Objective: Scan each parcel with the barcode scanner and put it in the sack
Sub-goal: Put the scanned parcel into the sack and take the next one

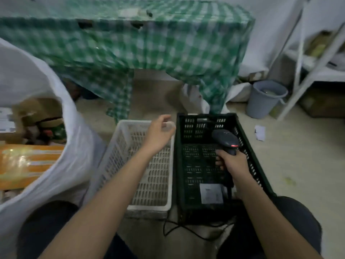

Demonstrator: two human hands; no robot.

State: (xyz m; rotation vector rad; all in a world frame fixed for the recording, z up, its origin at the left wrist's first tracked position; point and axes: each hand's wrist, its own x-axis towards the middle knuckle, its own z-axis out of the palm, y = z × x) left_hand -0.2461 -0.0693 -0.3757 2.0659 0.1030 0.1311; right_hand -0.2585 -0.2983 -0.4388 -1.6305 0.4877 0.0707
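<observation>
the right hand (230, 162) is grasping the barcode scanner (225, 140) by its handle, fingers curled around it, over the black crate (248, 165). the scanner head is dark and a small red light shows on its top. a black cable (186, 231) lies on the floor in front of the crate, near the knees.

the left hand (158, 136) is in the air above the far end of the white crate (119, 144), holding nothing; the fingers are loosely curled and relaxed, a bit blurred.

inside the black crate, at the near end, lies one flat parcel (211, 193) with a pale label, just beside the right forearm. i see only the bare slotted bottom in the white crate. the two crates stand side by side on the floor, touching or almost touching.

the white sack (71, 146) stands open at the left. in it there is an orange package (24, 163) and behind it some brown boxes (37, 109), blurred.

further back there is a desk covered with a green checked cloth (149, 45). to the right stand a grey bucket (265, 100) and a white shelf frame (313, 58). a small white paper (259, 132) lies on the floor right of the black crate.
</observation>
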